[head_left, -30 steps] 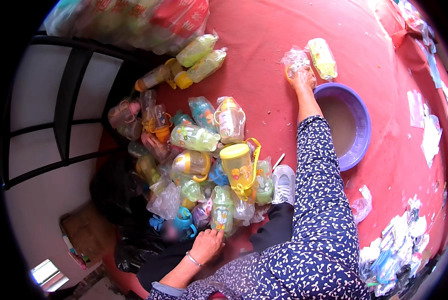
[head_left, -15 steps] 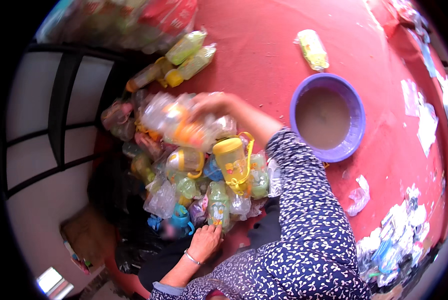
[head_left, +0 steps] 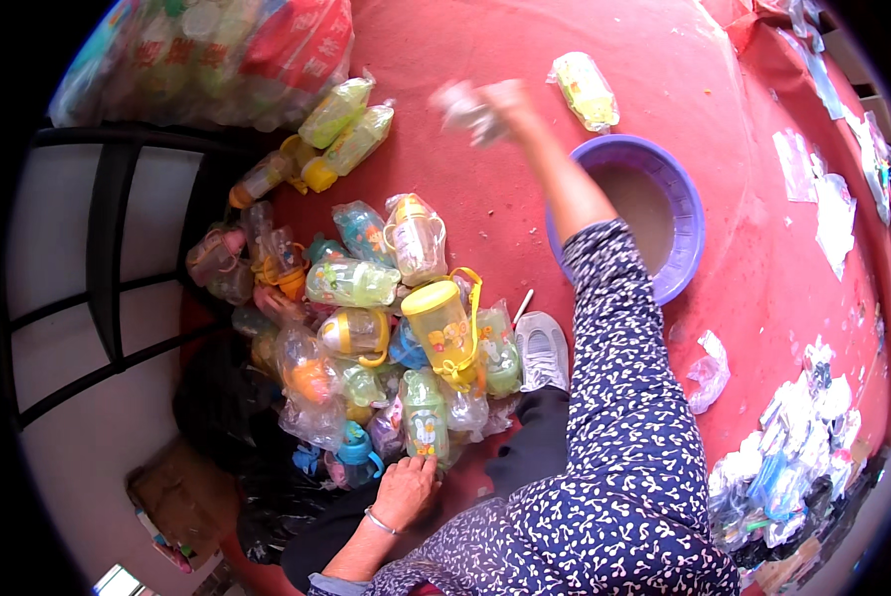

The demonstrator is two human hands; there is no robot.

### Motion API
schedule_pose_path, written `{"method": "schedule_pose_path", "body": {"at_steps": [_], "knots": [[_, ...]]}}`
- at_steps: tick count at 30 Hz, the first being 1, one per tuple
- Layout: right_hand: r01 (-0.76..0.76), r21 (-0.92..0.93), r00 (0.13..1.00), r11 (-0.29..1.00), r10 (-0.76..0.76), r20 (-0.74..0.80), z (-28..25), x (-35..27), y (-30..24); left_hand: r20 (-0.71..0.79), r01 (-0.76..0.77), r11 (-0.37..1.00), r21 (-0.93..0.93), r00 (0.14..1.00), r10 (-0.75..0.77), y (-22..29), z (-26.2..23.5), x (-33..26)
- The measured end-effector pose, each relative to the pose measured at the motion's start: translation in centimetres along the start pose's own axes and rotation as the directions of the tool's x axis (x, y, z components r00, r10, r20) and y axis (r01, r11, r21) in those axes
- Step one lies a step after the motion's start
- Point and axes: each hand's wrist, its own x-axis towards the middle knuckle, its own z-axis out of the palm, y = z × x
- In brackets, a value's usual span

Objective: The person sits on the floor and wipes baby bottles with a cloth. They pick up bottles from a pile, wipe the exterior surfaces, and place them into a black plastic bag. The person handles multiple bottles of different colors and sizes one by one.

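Note:
My right hand (head_left: pixel 510 104) is stretched out over the red floor, left of the purple basin. It is closed on a crumpled grey-white wad (head_left: pixel 470 111), too blurred to tell cloth from plastic. My left hand (head_left: pixel 408 489) rests low with fingers extended, the tips at the lower end of a green bottle (head_left: pixel 425 417). Around that bottle lies a heap of children's drinking bottles, many in clear bags. Among them are a yellow-lidded bottle with a strap (head_left: pixel 440 320), a blue cup (head_left: pixel 358 455), a pale green bottle (head_left: pixel 351 282) and a yellow-topped bottle with handles (head_left: pixel 416 238).
Murky water fills the purple basin (head_left: pixel 692 214). Wrapped bottles lie beyond: one yellow-green bottle (head_left: pixel 585 91) above the basin, several at upper left. A big bag (head_left: pixel 197 60) stands behind those. Scrap plastic (head_left: pixel 778 477) is piled at right; my shoe (head_left: pixel 542 350) borders the heap.
My right hand has swung from over the heap out to the upper right. A bagged bottle with orange now lies at the heap's left side. My left hand stays by the green bottle.

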Motion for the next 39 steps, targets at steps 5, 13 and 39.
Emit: {"method": "schedule_pose_path", "body": {"at_steps": [5, 13, 39], "knots": [[0.063, 0.030, 0.816, 0.998, -0.034, -0.576, -14.7, 4.5, 8.3, 0.049, 0.004, 0.999, -0.053, 0.999, -0.001, -0.4, 0.4, 0.5], [-0.325, -0.479, 0.769, 0.816, -0.068, -0.636, -15.4, 2.3, 7.5, 0.112, 0.073, 0.995, -0.074, 0.992, -0.065, -0.9, 0.5, 1.7], [-0.086, -0.883, 0.888, 0.462, -0.366, -0.278, 1.5, 0.3, 6.2, 0.012, 0.213, 0.971, -0.106, 0.977, -0.213, -1.9, 4.0, -1.7]]}}
